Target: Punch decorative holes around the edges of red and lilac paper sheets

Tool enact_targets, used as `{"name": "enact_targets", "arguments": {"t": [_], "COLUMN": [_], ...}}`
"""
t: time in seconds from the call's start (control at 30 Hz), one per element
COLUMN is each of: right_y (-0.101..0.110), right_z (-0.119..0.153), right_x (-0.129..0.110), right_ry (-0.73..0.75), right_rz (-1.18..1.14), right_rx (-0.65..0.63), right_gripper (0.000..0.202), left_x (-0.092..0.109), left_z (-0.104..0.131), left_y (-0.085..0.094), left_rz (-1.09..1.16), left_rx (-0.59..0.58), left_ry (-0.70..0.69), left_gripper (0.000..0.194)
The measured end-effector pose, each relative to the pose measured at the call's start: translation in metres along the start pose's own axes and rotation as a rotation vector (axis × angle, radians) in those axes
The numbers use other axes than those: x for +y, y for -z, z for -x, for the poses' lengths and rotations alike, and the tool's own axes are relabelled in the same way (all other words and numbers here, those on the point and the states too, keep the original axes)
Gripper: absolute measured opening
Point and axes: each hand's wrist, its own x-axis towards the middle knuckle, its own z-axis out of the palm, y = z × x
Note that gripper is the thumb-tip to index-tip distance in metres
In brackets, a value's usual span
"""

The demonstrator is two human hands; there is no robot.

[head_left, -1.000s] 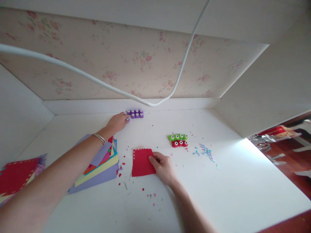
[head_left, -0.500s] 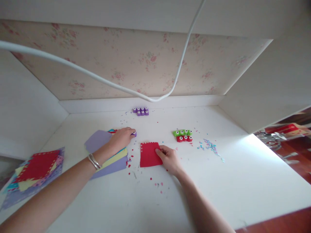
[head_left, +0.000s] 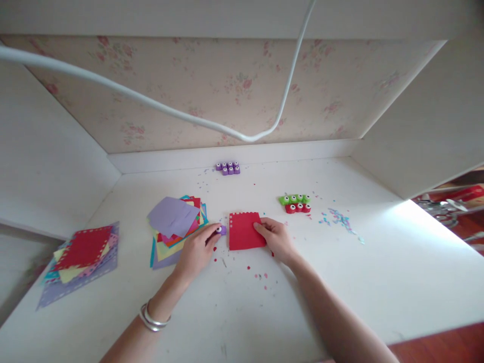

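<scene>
A red paper square (head_left: 245,233) lies on the white table, with small holes punched along its top edge and at its upper left. My right hand (head_left: 276,238) pinches its right edge, thumb on top. Just left of the paper, my left hand (head_left: 197,251) has its fingers closed on a small purple punch (head_left: 221,230), at the paper's left edge. Silver bangles circle the left wrist. Beside this hand is a pile of coloured papers with a purple sheet (head_left: 174,217) on top.
Purple punches (head_left: 231,168) stand near the back ledge. Green punches (head_left: 294,199) and red punches (head_left: 298,208) stand right of centre. Punched papers (head_left: 85,247) lie far left, blue confetti (head_left: 340,220) right. A white cable (head_left: 162,107) hangs in front.
My left hand has moved down toward me with the purple punch, off the paper pile to the red paper's left edge. My right hand still holds the paper. The view has shifted slightly.
</scene>
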Motion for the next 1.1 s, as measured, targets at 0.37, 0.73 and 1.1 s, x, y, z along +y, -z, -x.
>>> {"name": "enact_targets", "arguments": {"t": [0.37, 0.73, 1.1], "right_y": [-0.0038, -0.0041, -0.0079], "right_z": [-0.0004, -0.0014, 0.0014], "right_x": [-0.0004, -0.0014, -0.005], "right_ry": [-0.032, -0.052, 0.001], "right_rz": [0.0, -0.107, 0.016], "right_rx": [0.004, 0.004, -0.031], "right_gripper": [0.032, 0.036, 0.034], "left_x": [-0.0013, -0.0028, -0.0018], "left_z": [0.0023, 0.0037, 0.0031], "left_y": [-0.0017, -0.0028, -0.0032], "left_rz": [0.052, 0.042, 0.01], "left_rx": [-0.027, -0.017, -0.026], "left_ry": [-0.008, -0.018, -0.073], "left_gripper": [0.028, 0.028, 0.029]}}
